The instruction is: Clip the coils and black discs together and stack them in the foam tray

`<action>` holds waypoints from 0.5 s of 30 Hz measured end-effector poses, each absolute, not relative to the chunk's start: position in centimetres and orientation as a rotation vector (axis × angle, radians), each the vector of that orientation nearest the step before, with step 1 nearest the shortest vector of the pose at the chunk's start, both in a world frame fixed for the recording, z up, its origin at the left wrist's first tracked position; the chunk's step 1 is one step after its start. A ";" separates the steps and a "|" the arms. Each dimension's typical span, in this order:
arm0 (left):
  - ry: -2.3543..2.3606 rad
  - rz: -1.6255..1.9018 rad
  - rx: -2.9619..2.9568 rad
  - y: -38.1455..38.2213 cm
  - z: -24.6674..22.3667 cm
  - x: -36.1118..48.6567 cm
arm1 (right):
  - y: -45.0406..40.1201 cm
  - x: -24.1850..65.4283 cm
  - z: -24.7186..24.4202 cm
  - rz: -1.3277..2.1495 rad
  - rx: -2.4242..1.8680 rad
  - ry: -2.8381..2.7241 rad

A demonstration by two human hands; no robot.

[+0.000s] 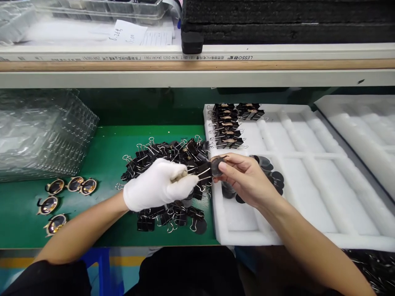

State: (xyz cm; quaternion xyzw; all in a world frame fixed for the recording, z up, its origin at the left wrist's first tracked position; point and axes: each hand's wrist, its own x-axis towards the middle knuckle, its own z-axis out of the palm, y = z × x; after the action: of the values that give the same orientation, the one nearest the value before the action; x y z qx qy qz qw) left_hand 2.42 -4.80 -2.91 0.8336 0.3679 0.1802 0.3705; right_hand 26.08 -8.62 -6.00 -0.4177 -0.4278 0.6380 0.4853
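My left hand (pixel 162 183), in a white glove, pinches the wire handles of a black binder clip (pixel 203 170). The clip's black body meets a round dark disc (pixel 218 167) that my bare right hand (pixel 247 174) grips between thumb and fingers. A thin gold-coloured edge shows behind the disc; most of that piece is hidden by my fingers. Below and behind the left hand lies a heap of black binder clips (pixel 145 158). More dark round discs (pixel 277 181) lie in the white foam tray (pixel 311 156), by my right hand.
Several clipped gold-edged pieces (pixel 226 125) stand in rows at the tray's back left. Small round sunglasses (pixel 56 187) lie on the green table (pixel 108 152) at left, before stacked clear plastic trays (pixel 43 135). A shelf edge (pixel 123 78) crosses above; another foam tray (pixel 364 119) is at right.
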 end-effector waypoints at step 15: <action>0.947 0.393 2.090 -4.6 -3.2 2.7 | -8.7 25.9 -5.7 1.498 -1.024 -1.129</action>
State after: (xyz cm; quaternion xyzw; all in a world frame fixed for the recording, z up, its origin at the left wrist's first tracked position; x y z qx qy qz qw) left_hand 2.72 -4.62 -3.19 0.8244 0.3737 0.1550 0.3958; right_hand 25.91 -8.71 -5.68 -0.4201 -0.4630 0.6145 0.4812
